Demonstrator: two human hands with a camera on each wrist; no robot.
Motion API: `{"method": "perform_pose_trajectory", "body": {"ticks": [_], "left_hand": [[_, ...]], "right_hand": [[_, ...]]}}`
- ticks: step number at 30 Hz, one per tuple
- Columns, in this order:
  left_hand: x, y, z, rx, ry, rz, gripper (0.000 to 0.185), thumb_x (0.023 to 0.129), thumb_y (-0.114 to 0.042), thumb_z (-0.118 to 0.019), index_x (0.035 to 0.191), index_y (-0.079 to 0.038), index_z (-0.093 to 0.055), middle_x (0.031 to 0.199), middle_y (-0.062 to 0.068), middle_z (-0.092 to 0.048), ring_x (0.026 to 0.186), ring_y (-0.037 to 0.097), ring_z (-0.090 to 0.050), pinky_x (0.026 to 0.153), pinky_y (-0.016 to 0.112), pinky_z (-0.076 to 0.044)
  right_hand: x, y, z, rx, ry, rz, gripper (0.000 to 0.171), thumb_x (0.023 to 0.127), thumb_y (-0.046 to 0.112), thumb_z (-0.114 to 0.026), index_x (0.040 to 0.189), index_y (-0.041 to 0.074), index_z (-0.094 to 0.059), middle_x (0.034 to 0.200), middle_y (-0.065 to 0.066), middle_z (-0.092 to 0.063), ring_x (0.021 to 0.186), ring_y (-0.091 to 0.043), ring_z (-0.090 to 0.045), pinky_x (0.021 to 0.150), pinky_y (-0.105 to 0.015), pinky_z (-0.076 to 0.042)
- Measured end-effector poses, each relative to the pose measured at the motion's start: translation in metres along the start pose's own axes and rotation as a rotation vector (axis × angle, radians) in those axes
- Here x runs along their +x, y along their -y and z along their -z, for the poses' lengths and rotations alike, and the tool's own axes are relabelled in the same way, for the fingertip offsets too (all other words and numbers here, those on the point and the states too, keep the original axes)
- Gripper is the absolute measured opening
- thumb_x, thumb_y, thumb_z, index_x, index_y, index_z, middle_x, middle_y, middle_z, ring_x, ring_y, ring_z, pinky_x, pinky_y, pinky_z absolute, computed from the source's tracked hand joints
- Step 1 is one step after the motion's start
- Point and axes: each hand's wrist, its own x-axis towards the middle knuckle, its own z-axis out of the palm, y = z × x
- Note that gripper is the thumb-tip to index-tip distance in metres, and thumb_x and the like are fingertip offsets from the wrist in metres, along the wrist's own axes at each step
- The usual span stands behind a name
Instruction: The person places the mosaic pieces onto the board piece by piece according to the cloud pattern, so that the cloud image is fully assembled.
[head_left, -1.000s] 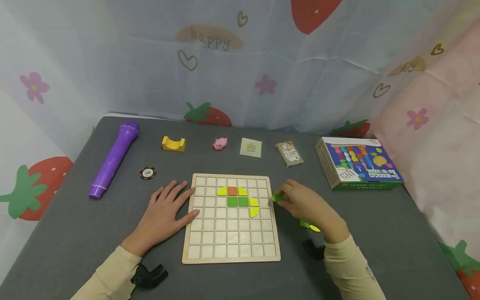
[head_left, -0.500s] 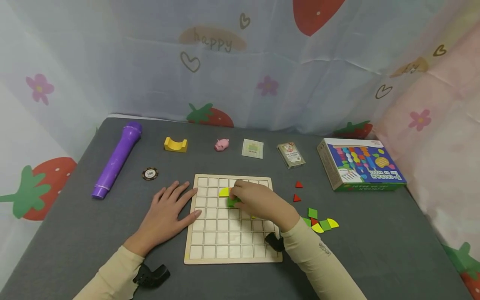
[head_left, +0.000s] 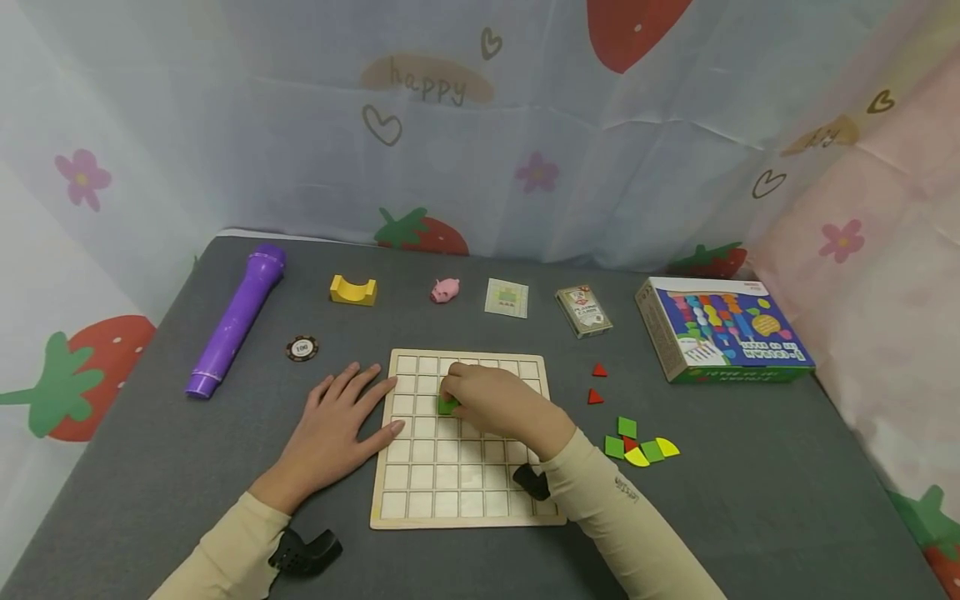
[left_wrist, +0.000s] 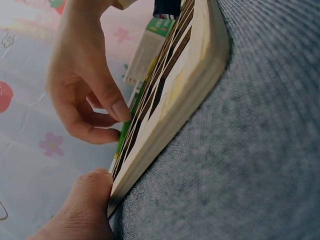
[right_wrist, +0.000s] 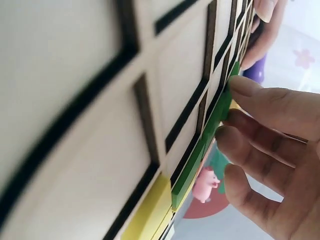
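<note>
A wooden grid board (head_left: 465, 522) lies in the middle of the table in the head view. My left hand (head_left: 333, 421) rests flat with spread fingers, fingertips at the board's left rim. Over the upper part of the board, my right hand (head_left: 498, 404) pinches a green square tile (head_left: 447, 407) at a grid cell. From the right wrist, thumb and fingertips meet at that tile, in line with another green tile (right_wrist: 187, 175) set in the grid. A yellow curved tile (right_wrist: 150, 212) sits nearer the camera. In the head view, my right hand hides most of the placed tiles.
Right of the board lie red triangles (head_left: 599, 370), green squares (head_left: 627, 427) and yellow quarter-circles (head_left: 666, 447). Behind stand a purple microphone (head_left: 236, 321), poker chip (head_left: 302, 348), yellow block (head_left: 352, 292), pink pig (head_left: 445, 290), pattern card (head_left: 507, 298), playing-card box (head_left: 583, 311) and toy box (head_left: 723, 329).
My right hand has carried the green tile from beside the board's right edge leftward over the grid, uncovering the loose pieces at the right. My left hand stays on the rim.
</note>
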Motion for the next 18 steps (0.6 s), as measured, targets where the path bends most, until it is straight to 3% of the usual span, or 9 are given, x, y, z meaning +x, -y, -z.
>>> {"method": "perform_pose_trajectory", "body": {"ticks": [6,10,13,18], "left_hand": [[0.000,0.001,-0.001,-0.009,-0.008,-0.002,0.064,0.091,-0.058,-0.052,0.145,-0.023,-0.044,0.150,0.009,-0.038,0.142,0.034,-0.026,0.109,0.059,-0.021],[0.000,0.000,0.000,-0.016,-0.003,-0.001,0.064,0.092,-0.058,-0.052,0.145,-0.023,-0.044,0.150,0.009,-0.038,0.142,0.034,-0.026,0.109,0.059,-0.020],[0.000,-0.001,0.000,-0.020,0.001,-0.001,0.064,0.092,-0.057,-0.052,0.145,-0.023,-0.044,0.150,0.009,-0.038,0.142,0.034,-0.025,0.109,0.059,-0.020],[0.000,-0.001,0.001,-0.018,-0.003,-0.001,0.064,0.092,-0.057,-0.053,0.145,-0.022,-0.044,0.150,0.010,-0.038,0.142,0.034,-0.026,0.109,0.059,-0.020]], "right_hand": [[0.000,0.000,0.002,-0.013,0.007,-0.007,0.010,0.091,0.019,-0.067,0.101,0.017,-0.068,0.098,0.004,-0.060,0.085,-0.008,-0.059,0.076,-0.025,-0.050],[-0.007,-0.011,0.006,0.041,-0.031,-0.034,0.013,0.092,0.017,-0.066,0.103,0.013,-0.068,0.098,0.001,-0.060,0.083,-0.011,-0.058,0.075,-0.027,-0.051],[-0.016,-0.024,0.009,0.070,-0.039,-0.127,0.017,0.092,0.015,-0.065,0.108,0.010,-0.067,0.103,-0.002,-0.062,0.083,-0.013,-0.059,0.075,-0.029,-0.051],[-0.031,-0.042,0.012,0.075,0.021,-0.283,0.021,0.094,0.015,-0.063,0.113,0.008,-0.065,0.110,-0.005,-0.063,0.090,-0.018,-0.062,0.077,-0.034,-0.053]]}}
